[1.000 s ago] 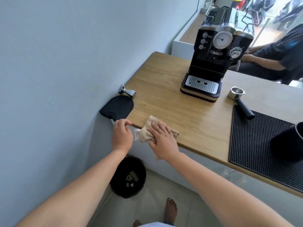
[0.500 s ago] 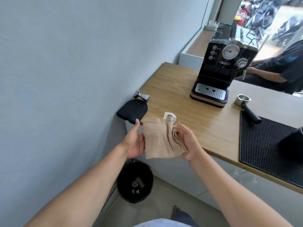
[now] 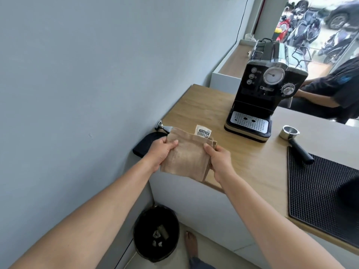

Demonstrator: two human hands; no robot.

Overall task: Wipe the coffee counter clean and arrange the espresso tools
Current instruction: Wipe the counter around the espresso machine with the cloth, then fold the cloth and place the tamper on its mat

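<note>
A folded beige cloth with a white barcode label is held flat in the air over the near left corner of the wooden counter. My left hand pinches its left edge and my right hand pinches its right edge. Behind the cloth, a steel tamper lies by the wall beside a black tamping mat that overhangs the counter corner. A portafilter lies right of the black espresso machine, its handle resting on the black rubber bar mat.
A blue-grey wall runs along the left. On the floor below the counter corner stands a black bin with scraps inside. A dark round object sits blurred at the right edge on the bar mat. A person in dark clothes sits behind the machine.
The cloth left the counter, where my right hand was pressing it, and is now held up flat between both hands. The view has tilted upward.
</note>
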